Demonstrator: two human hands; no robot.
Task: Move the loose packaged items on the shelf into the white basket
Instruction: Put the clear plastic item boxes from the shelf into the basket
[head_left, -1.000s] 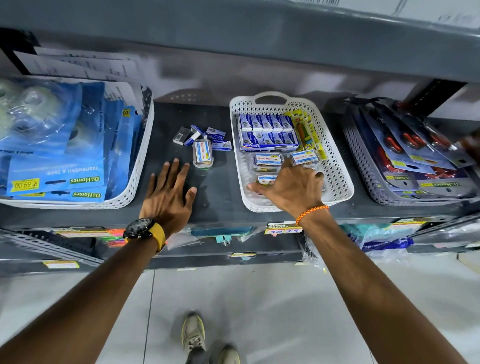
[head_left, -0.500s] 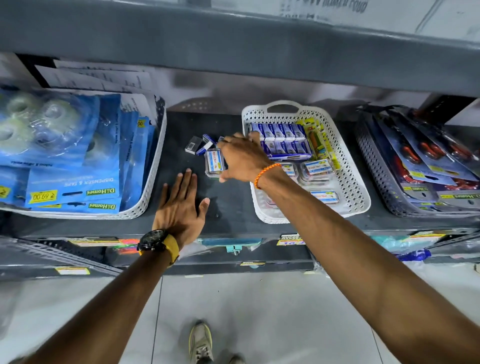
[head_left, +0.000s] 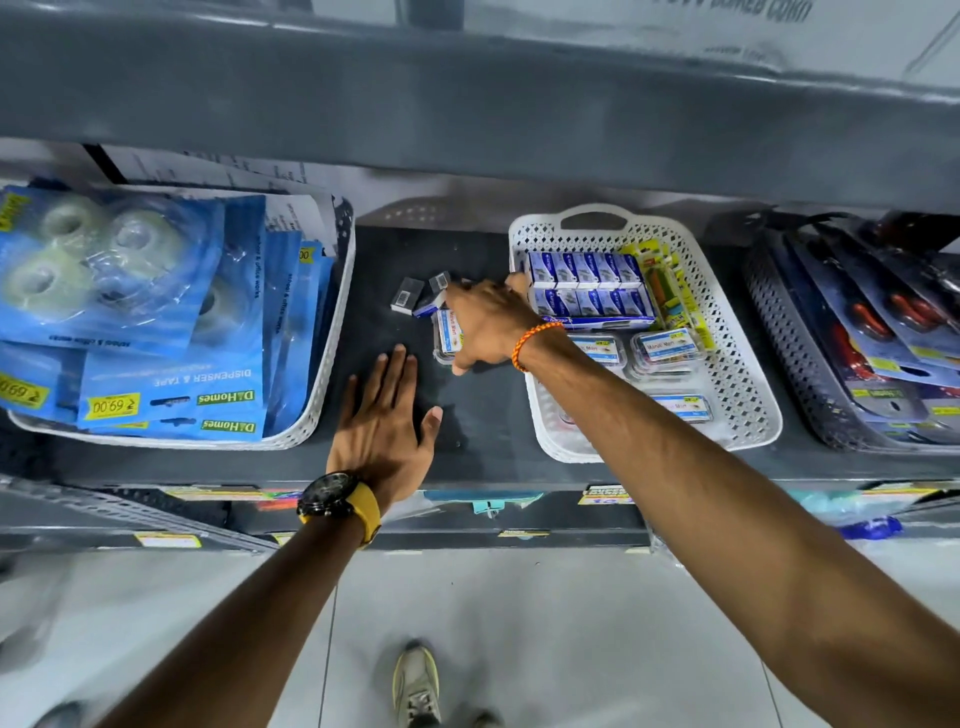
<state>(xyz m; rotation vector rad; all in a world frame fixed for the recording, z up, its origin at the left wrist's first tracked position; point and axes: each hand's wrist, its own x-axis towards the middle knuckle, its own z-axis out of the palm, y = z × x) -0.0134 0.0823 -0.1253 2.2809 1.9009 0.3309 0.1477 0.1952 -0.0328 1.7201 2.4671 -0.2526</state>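
Note:
The white basket (head_left: 748, 395) stands on the dark shelf (head_left: 483, 447). It holds rows of small blue boxes (head_left: 587, 286), a yellow pack and a few clear labelled boxes (head_left: 667, 348). Left of it lie loose items: a clear box with a blue label (head_left: 448, 332), two small grey boxes (head_left: 408, 301) and a small blue box (head_left: 428, 310). My right hand (head_left: 491, 325) is curled over the clear box, thumb at its near end and fingers at its far end; the box still rests on the shelf. My left hand (head_left: 384, 415) lies flat and empty on the shelf.
At the left, a white basket (head_left: 322, 395) is full of blue tape dispenser packs (head_left: 156, 338). A dark basket (head_left: 779, 332) with red-handled blister packs sits at the right. The shelf above (head_left: 467, 104) hangs low overhead. Price labels line the shelf's front edge.
My right hand left the white basket, crossed to the left and closed over the clear box among the loose items. My left hand stayed flat on the shelf.

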